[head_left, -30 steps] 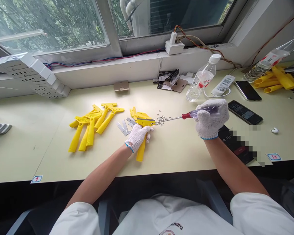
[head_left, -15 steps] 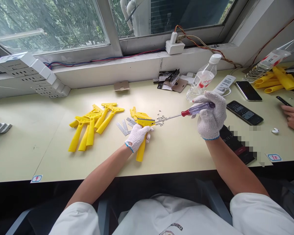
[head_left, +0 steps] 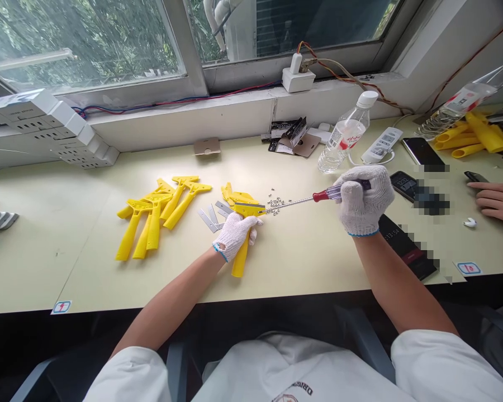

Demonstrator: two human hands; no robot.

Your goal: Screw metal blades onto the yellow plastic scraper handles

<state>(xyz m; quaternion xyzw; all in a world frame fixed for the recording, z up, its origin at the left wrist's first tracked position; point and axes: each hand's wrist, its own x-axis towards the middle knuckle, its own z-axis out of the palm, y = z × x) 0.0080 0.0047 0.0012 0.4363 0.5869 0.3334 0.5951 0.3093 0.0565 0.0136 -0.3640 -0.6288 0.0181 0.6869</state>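
My gloved left hand (head_left: 235,233) is closed around a yellow scraper (head_left: 240,261), whose head points away from me and carries a strip of metal along it. In my right hand (head_left: 365,201), also gloved, is a screwdriver (head_left: 327,194) with a clear purple and red handle. Its shaft reaches left, and the tip meets the right end of the scraper's head. Small screws (head_left: 275,204) lie scattered just beyond the shaft. Flat metal blades (head_left: 208,219) rest left of the held scraper, and more yellow scraper parts (head_left: 240,197) lie behind its head.
Several yellow scrapers (head_left: 153,220) are piled at left. A water bottle (head_left: 342,139), a power strip (head_left: 382,146) and phones (head_left: 422,154) stand or lie at right. Another person's hand (head_left: 501,200) is at the right edge. White boxes (head_left: 67,131) are stacked by the window.
My right hand has turned about the screwdriver handle, its fingers now curled over it, and shifted slightly right. My left hand keeps its hold. The other person's hand has moved slightly left.
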